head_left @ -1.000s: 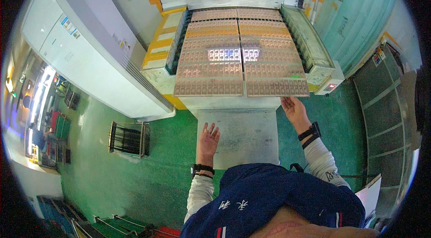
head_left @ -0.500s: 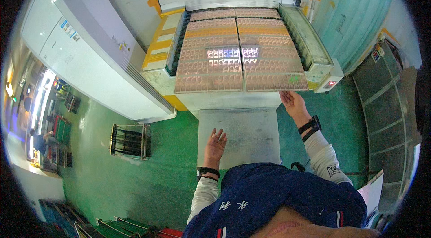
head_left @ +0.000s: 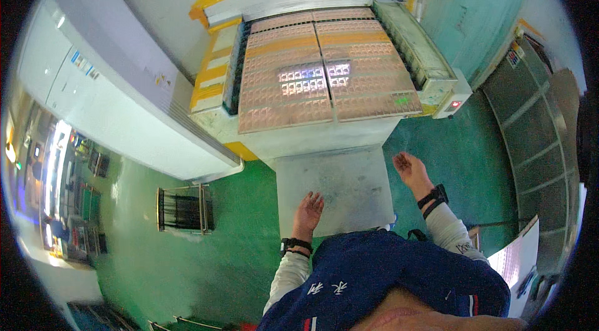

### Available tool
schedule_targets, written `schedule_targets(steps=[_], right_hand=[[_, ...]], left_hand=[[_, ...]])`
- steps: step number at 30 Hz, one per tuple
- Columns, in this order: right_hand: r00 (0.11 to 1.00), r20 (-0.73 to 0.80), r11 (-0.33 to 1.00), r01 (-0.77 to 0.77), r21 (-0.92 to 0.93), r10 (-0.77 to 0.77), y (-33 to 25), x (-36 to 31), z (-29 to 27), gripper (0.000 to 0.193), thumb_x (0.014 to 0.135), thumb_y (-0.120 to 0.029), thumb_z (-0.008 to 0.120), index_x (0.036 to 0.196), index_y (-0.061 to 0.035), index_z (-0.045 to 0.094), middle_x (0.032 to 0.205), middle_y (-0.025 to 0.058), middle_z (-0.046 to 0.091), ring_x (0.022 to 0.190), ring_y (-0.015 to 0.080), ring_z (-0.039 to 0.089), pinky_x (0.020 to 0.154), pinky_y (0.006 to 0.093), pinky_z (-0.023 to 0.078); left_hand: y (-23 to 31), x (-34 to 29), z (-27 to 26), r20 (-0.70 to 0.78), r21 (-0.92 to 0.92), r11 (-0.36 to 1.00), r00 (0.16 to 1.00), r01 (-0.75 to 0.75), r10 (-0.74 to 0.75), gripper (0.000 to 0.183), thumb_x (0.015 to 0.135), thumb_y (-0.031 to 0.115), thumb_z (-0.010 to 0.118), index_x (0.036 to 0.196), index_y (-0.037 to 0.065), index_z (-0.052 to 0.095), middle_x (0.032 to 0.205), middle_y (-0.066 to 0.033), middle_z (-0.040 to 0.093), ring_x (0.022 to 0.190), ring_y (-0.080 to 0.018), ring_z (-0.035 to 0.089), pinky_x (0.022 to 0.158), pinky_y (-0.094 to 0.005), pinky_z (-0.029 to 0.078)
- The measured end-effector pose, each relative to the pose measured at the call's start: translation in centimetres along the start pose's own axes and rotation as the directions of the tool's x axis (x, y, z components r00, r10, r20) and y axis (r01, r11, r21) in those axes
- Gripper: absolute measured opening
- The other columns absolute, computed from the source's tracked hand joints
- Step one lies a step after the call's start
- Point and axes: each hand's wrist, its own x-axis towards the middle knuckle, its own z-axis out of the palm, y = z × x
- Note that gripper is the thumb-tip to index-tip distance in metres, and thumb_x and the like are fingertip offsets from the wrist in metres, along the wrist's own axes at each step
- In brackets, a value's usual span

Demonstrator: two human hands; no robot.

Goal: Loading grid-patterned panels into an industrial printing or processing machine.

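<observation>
Two copper-coloured patterned panels, a left panel (head_left: pixel 284 103) and a right panel (head_left: pixel 374 97), lie side by side on the roller conveyor of a machine (head_left: pixel 425 59) in front of me. Light reflects off both where they meet. My left hand (head_left: pixel 308 211) is held over a grey board (head_left: pixel 337 178) below the conveyor, its fingers loosely apart and nothing in it. Out to the right, my right hand (head_left: pixel 412 170) hangs over the green floor, also holding nothing, with its fingers slightly bent. Neither hand touches the panels.
A tall white cabinet (head_left: pixel 125 106) stands along the left of the machine. On the green floor (head_left: pixel 137 256) is a small rack (head_left: pixel 185 209). Grey framed panels (head_left: pixel 530 144) lean at the right, and a white sheet (head_left: pixel 515 256) stands near my right elbow.
My right hand has drawn back from the front edge of the right panel. My left hand sits slightly lower and farther right in view. The view has shifted a little.
</observation>
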Motion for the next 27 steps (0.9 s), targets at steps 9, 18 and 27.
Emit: schedule_targets(steps=[9,18,27], right_hand=[[0.912,-0.368,0.973,0.22,0.062,-0.183,-1.1,-10.9,-16.2,0.025,0.089,0.004,0.041,0.113,0.0079,0.046,0.101,0.0197,0.058,0.093,0.0315,0.061,0.08,0.0397,0.056],[0.755,-0.635,0.895,0.385,0.228,-0.163,-2.0,-26.0,-20.6,0.025,0.095,-0.006,0.037,0.117,0.0058,0.041,0.106,0.0205,0.053,0.098,0.0346,0.059,0.077,0.0398,0.054],[0.476,-0.843,0.732,0.663,0.156,-0.252,8.2,-39.7,-39.8,0.012,0.091,-0.014,0.044,0.084,-0.0066,0.05,0.074,0.0079,0.051,0.065,0.0203,0.054,0.057,0.0336,0.046]], left_hand=[[-4.3,2.0,1.1,-0.164,0.13,0.945,0.946,0.3,-0.278,0.022,0.09,0.016,0.057,0.108,0.003,0.056,0.099,-0.0114,0.062,0.093,-0.0267,0.06,0.087,-0.0389,0.051],[-9.6,3.2,5.5,-0.128,0.256,0.833,0.871,0.491,-0.474,0.013,0.09,0.011,0.054,0.092,0.001,0.062,0.088,-0.0119,0.065,0.082,-0.0238,0.062,0.079,-0.0347,0.052],[-18.8,2.4,10.0,-0.12,0.473,0.593,0.715,0.651,-0.689,0.019,0.095,0.015,0.05,0.103,0.0,0.059,0.101,-0.0136,0.063,0.096,-0.0275,0.06,0.085,-0.0406,0.051]])
